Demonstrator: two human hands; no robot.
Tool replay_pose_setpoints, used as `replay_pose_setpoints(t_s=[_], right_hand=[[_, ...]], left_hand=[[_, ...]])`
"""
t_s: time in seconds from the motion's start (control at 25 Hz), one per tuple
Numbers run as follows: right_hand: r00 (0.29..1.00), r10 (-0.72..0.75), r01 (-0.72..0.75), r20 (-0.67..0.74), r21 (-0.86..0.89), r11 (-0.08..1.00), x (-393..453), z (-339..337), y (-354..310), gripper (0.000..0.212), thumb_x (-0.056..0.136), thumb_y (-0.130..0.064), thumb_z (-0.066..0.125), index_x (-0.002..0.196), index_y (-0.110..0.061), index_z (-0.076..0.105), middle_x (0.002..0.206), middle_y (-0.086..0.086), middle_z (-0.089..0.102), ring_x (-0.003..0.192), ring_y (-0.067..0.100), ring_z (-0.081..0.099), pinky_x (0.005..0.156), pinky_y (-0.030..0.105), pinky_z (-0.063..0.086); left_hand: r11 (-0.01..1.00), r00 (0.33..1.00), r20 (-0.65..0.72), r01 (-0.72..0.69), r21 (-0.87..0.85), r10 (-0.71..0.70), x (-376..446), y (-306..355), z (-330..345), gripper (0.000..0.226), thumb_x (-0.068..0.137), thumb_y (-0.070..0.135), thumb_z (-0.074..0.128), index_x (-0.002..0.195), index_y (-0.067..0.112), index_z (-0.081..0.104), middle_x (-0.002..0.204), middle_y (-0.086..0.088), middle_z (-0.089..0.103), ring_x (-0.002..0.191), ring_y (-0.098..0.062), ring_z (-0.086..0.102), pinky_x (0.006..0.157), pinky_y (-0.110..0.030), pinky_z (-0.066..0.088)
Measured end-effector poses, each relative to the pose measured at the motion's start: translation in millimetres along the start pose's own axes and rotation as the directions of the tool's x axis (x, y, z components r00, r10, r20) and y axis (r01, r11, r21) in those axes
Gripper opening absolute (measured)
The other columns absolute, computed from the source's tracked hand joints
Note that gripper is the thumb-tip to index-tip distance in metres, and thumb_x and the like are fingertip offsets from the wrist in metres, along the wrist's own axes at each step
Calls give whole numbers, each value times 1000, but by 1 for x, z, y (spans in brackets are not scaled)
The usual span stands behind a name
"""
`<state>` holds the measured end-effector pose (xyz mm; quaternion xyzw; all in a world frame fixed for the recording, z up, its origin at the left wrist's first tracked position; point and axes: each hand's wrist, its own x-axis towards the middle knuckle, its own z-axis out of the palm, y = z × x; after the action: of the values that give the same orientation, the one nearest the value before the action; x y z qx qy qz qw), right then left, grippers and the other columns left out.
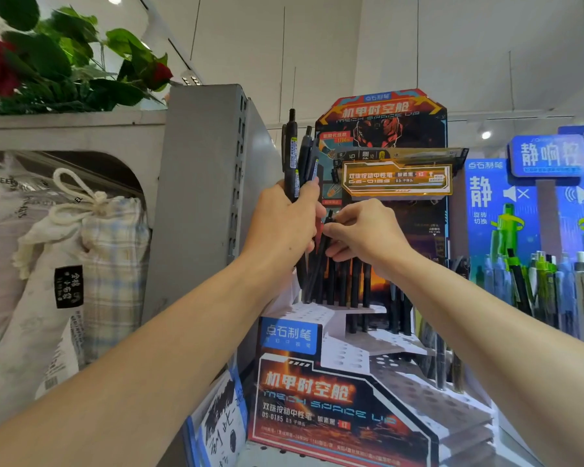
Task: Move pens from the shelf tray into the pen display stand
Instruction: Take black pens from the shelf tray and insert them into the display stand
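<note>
Head view: single black pen [321, 254], long axis near upright, slightly tilted, tip down toward the top tier of the pen display stand [361, 358], beside pens already seated there. Right hand [361, 232] pinches its upper end, closest to it. Left hand [284, 227], just beside and touching, grips a bundle of pens [299, 156] upright. Judged: next move is straight down into a free hole. Shelf tray not seen.

The pen display stand [348, 392] carries "MECH SPACE UP" and "DS-0185 0.5" on its front panel in the lower middle, and "MECH SPACE UP" again on its top card. The yellow tag [397, 178] reads "DS-0185".
</note>
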<state>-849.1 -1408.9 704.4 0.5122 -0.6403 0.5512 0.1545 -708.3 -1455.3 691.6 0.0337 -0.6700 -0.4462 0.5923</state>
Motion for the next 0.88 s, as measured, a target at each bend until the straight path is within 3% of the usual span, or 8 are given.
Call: replay_pose_setpoints(t_s=[0.2, 0.36, 0.48, 0.52, 0.6, 0.68, 0.8, 0.88], right_hand=[[995, -25, 38, 96, -145, 989, -2, 18, -3, 19, 94, -9, 67, 112, -2, 64, 83, 17, 74, 63, 23, 75, 64, 40, 65], [989, 44, -2, 142, -283, 959, -3, 25, -6, 13, 95, -11, 65, 101, 1, 65, 73, 14, 74, 59, 21, 75, 64, 38, 65], [986, 18, 39, 164, -335, 942, -2, 16, -14, 16, 98, -19, 63, 104, -3, 64, 75, 12, 74, 61, 20, 74, 58, 32, 63], [994, -30, 56, 103, -257, 965, -1, 11, -16, 17, 100, -22, 61, 102, -6, 66, 74, 8, 73, 60, 18, 72, 54, 28, 61], [1000, -30, 28, 9, 170, 985, 2, -4, -20, 25, 102, -29, 58, 98, -9, 72, 72, 0, 70, 58, 11, 66, 50, 22, 54], [987, -19, -65, 161, 498, 865, 1, -17, -24, 29, 100, -37, 60, 98, -12, 75, 77, -1, 68, 59, 6, 62, 51, 21, 50], [929, -92, -129, 358, 549, 826, -1, -23, -17, 23, 94, -28, 69, 110, -13, 73, 83, -3, 71, 66, 5, 65, 55, 19, 49], [956, -30, -161, 292, 607, 778, 3, -27, -14, 23, 92, -23, 71, 110, -7, 71, 91, 5, 75, 73, 11, 65, 58, 19, 53]], left_hand=[[998, 1000, 27, -2, 60, 1, -1, 0, 2, 19, 105, 25, 48, 94, 27, 63, 94, -14, 75, 62, -14, 57, 64, -33, 50], [999, 999, 24, -23, 28, 22, 0, -2, 2, 11, 107, 25, 45, 113, 22, 54, 93, -3, 76, 58, -10, 57, 52, -20, 51], [1000, 1000, 24, 10, 5, -10, 0, -3, -1, 17, 107, 27, 46, 122, 22, 51, 93, -5, 76, 58, -12, 59, 50, -21, 54], [1000, 999, 30, 23, -3, -23, 1, -4, -3, 17, 107, 27, 46, 122, 23, 51, 90, -5, 76, 55, -11, 58, 48, -21, 53], [999, 998, 43, 48, -3, -48, 1, -6, -3, 18, 107, 28, 47, 122, 22, 55, 87, -4, 76, 48, -6, 55, 45, -19, 49], [997, 995, 54, 78, -2, -78, 1, -8, -3, 23, 106, 29, 47, 123, 19, 59, 88, -4, 76, 46, -5, 55, 45, -18, 47], [989, 988, 75, 138, -56, -133, 0, -8, 0, 28, 106, 30, 49, 122, 14, 65, 89, -4, 78, 59, -8, 67, 53, -22, 56], [992, 990, 56, 127, -16, -126, 0, -9, 1, 29, 106, 30, 49, 118, 13, 68, 95, -4, 77, 82, -13, 73, 71, -33, 63]])
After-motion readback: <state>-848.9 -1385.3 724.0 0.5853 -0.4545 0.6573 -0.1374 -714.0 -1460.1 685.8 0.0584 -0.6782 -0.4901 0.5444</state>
